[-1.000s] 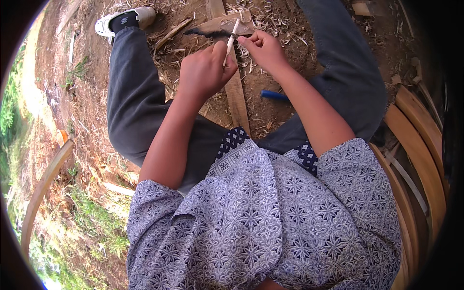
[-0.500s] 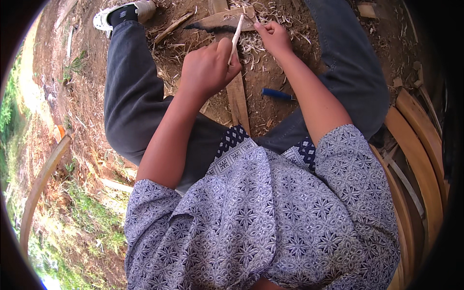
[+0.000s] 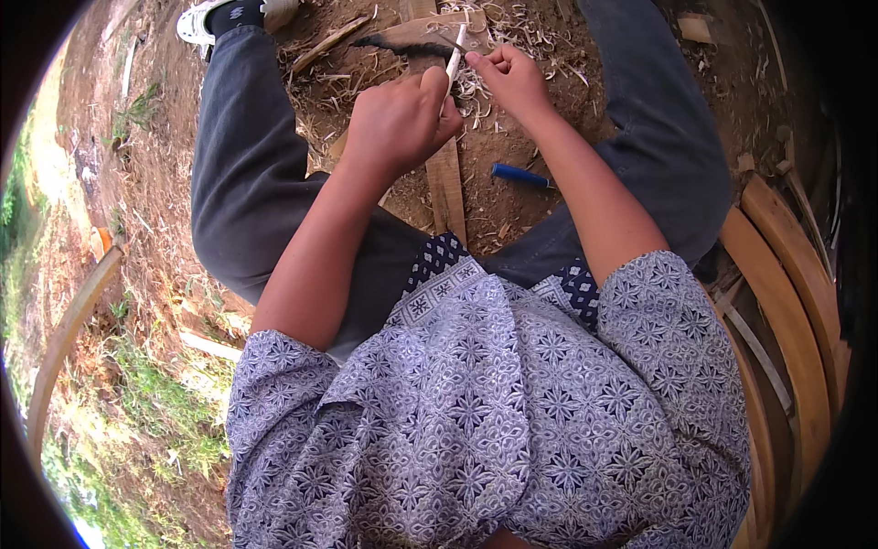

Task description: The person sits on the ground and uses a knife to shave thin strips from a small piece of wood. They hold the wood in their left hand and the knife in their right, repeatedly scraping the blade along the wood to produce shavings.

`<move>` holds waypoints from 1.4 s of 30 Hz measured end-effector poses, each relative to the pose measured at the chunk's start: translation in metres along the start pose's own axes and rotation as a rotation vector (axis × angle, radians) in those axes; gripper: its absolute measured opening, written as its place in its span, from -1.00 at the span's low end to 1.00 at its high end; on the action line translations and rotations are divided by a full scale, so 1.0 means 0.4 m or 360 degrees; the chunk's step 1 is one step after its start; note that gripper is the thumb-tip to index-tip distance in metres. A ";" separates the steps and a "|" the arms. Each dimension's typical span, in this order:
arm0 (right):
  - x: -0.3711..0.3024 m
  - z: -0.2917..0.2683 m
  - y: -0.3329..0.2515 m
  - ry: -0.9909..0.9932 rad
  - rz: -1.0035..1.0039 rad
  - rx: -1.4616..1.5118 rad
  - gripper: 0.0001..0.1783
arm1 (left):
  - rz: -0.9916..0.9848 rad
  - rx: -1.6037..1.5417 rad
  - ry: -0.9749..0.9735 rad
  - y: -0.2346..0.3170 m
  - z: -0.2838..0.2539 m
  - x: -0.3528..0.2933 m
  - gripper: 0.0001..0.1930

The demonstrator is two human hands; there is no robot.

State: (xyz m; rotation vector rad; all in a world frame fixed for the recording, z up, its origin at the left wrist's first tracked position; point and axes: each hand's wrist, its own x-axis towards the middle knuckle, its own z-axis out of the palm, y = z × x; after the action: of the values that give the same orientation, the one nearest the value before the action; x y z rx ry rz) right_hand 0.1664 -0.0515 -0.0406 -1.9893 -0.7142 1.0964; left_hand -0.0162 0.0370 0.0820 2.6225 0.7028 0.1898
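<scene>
My left hand is closed around a pale, whittled wooden stick that points away from me. Its lower part is hidden in the fist. My right hand pinches a thin dark blade, which crosses the stick near its far end. The blade's handle, if any, is covered by the fingers. Beyond the stick, a flat wooden board with a blackened edge lies over a narrow plank that runs toward me between my legs.
Curled wood shavings litter the brown soil. A blue cylindrical object lies near my right thigh. Curved wooden pieces are stacked at the right, and a pole stands at the left by grass. A split stick lies beside the board.
My right hand has come slightly nearer and to the left, so the blade now crosses the stick. The stick has tilted a little, and my left hand has shifted slightly right.
</scene>
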 end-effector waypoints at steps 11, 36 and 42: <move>-0.052 -0.038 -0.061 -0.0147 0.0217 0.0099 -0.52 | 0.0010 -0.0003 -0.0005 -0.005 0.008 0.002 -0.77; 0.038 -0.064 -0.002 -0.0044 0.0589 0.0040 -0.50 | -0.0064 -0.0053 -0.0028 -0.012 -0.002 0.019 -0.75; -0.027 -0.092 -0.109 -0.0433 0.0525 0.0363 -0.62 | -0.0131 -0.0076 0.0104 -0.020 -0.031 0.034 -0.75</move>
State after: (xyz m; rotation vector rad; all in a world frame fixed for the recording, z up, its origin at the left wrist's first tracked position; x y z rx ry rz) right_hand 0.1881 -0.0471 0.0131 -1.8191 -0.3787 1.5919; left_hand -0.0109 0.0544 0.0902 2.5464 0.8167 0.2653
